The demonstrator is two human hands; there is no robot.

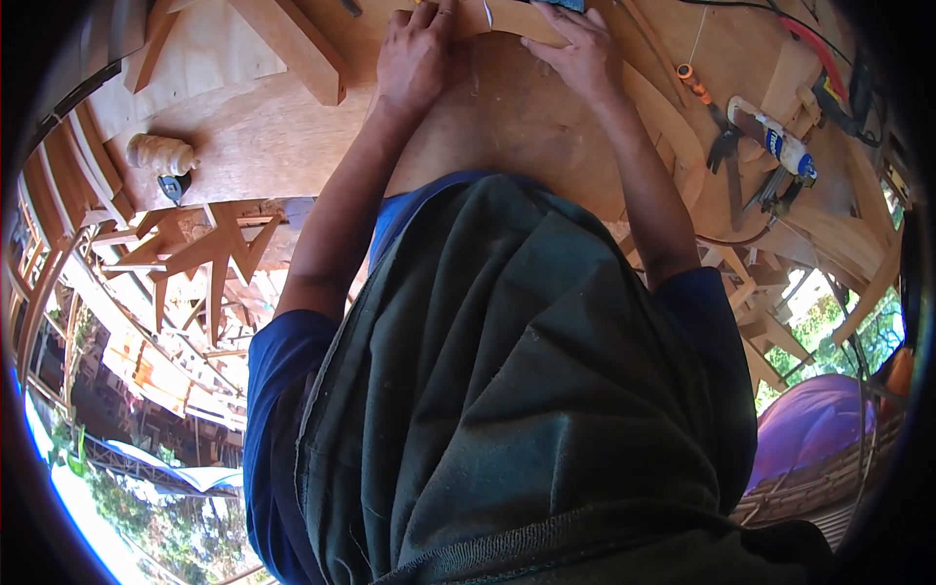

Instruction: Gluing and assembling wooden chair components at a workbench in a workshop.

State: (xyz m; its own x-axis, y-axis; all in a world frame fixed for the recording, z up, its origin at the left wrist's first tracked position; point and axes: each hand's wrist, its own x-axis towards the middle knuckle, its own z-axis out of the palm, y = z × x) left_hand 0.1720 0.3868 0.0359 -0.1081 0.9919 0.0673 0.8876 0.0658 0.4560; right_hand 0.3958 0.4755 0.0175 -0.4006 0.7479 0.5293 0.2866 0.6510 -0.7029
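Note:
At the top edge of the view, both my hands are on a curved piece of wood (522, 21) lying over the workbench (263, 146). My left hand (414, 58) has its fingers curled down on the left end of the wood. The thumb of my right hand (587, 60) presses the near edge, with the fingers over its right end. A small blue item (567, 4) shows by the right fingertips; its kind is cut off by the frame. A thin white strip or glint crosses the wood between the hands.
To the left lie a wrapped roll or bottle (161, 154), a small dark blue tool (175, 187) and an angled wooden frame (292, 49). On the right are an orange-handled screwdriver (694, 84), a hammer (724, 146), a white-and-blue bottle (775, 139) and a red-and-black tool (829, 88).

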